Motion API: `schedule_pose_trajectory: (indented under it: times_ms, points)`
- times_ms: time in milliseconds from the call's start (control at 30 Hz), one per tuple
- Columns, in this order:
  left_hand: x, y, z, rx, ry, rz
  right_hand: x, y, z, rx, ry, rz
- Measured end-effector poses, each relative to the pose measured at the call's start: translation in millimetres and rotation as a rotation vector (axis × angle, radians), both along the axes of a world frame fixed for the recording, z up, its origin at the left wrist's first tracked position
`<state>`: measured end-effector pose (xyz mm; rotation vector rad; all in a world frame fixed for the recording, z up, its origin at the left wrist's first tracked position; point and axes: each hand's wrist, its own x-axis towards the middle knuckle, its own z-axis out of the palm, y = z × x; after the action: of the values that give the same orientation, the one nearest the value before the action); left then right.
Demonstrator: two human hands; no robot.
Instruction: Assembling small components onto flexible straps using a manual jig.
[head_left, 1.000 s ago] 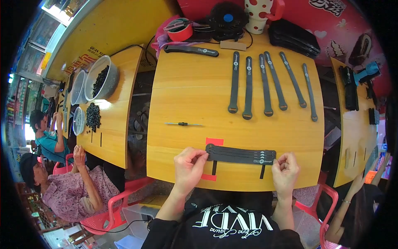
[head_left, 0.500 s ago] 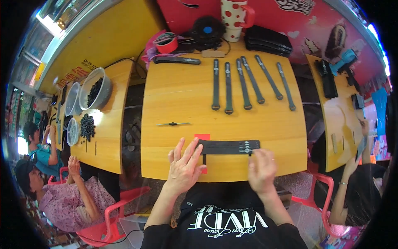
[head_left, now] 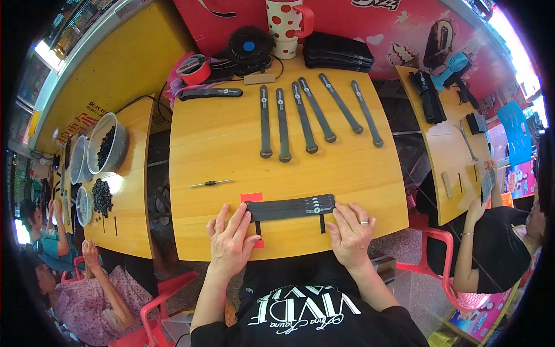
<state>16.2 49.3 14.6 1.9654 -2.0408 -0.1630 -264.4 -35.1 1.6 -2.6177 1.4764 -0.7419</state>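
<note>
Several black straps [head_left: 289, 209] lie side by side as one flat band near the table's front edge, with pale printed marks toward their right end. The extended fingertips of my left hand [head_left: 230, 240] rest on the left end of the band. At its right end, my right hand [head_left: 351, 231], a ring on one finger, touches with outstretched fingers. Red patches [head_left: 251, 198] on the table show behind and in front of the left end. Two short black strips [head_left: 322, 224] stick out below the band.
Several separate straps [head_left: 282, 124] lie farther back, and a thin double-ended tool [head_left: 211, 183] lies to the left. A spotted tumbler [head_left: 284, 29], black fan [head_left: 248, 51], red tape roll [head_left: 193, 70] and black pouches [head_left: 338, 51] line the back. People sit at both side tables.
The view has shifted to the right. My right hand, lower and curled at the band's right corner before, now has its fingers stretched against that end. My left hand stays at the left end.
</note>
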Motion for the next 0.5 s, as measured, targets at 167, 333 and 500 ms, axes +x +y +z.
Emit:
schedule_pose_trajectory:
  times_ms: [167,333,500]
  points:
    - [-2.0,-2.0,6.8,-0.004,-0.016,0.01,9.1,-2.6,14.8,0.027,0.018,-0.058]
    - [15.3,-24.3,21.4,-0.086,0.158,-0.084,-0.1,-4.4,-1.6,0.035,-0.079,-0.063]
    - [2.3,-108.3,32.8,-0.271,0.067,0.135,-0.1,-0.7,1.3,0.079,-0.165,-0.091]
